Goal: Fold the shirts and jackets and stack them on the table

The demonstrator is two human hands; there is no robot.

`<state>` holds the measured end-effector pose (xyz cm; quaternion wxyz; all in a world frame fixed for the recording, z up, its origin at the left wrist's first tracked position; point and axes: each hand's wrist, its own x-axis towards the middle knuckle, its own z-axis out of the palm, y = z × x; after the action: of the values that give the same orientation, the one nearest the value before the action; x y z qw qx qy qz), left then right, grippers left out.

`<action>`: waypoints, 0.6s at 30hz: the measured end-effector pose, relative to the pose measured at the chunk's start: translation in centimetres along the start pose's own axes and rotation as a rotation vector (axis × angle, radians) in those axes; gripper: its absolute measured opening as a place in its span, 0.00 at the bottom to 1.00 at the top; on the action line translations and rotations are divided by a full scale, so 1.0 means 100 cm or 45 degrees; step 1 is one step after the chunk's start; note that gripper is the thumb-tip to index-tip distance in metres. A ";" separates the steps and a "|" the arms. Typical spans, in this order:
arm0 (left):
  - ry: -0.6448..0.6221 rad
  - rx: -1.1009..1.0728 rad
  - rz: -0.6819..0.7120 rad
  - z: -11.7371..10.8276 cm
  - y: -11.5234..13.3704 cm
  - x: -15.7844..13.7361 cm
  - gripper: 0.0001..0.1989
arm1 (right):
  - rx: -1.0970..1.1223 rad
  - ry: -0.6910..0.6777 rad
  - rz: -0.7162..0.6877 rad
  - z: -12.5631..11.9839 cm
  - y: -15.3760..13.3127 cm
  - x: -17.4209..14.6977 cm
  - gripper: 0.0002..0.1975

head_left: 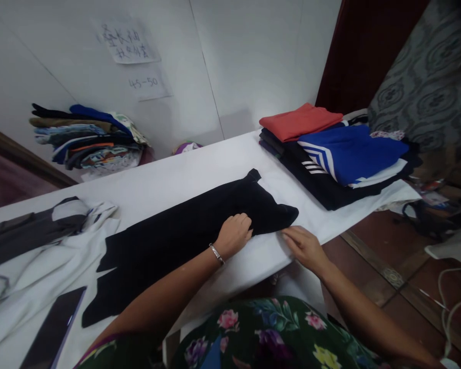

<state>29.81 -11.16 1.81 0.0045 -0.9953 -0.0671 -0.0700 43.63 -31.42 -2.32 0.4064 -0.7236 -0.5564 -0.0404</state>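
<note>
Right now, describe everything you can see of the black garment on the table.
The black garment looks like plain, matte cloth. It lies spread lengthwise on the white-covered table, slanting across the view, its left end split in two and its right end curving inward between two corners. The left hand, curled, rests on it; the right hand is at the near edge by the right end, though whether it grips there is unclear.

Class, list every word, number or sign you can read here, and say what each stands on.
"45-50": lower paper sheet on the wall.
"叠长袖", apparently: top line of the upper paper sheet; its second line is too blurred to read surely.
I can make out no other text.
</note>
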 end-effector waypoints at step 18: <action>-0.019 -0.224 -0.423 -0.024 -0.002 0.009 0.05 | -0.340 -0.672 -0.086 -0.038 0.018 0.085 0.41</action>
<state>30.35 -10.88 4.36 -0.0945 -0.9676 -0.2242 -0.0679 49.81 -27.34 3.60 0.1472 -0.7372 -0.6565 0.0626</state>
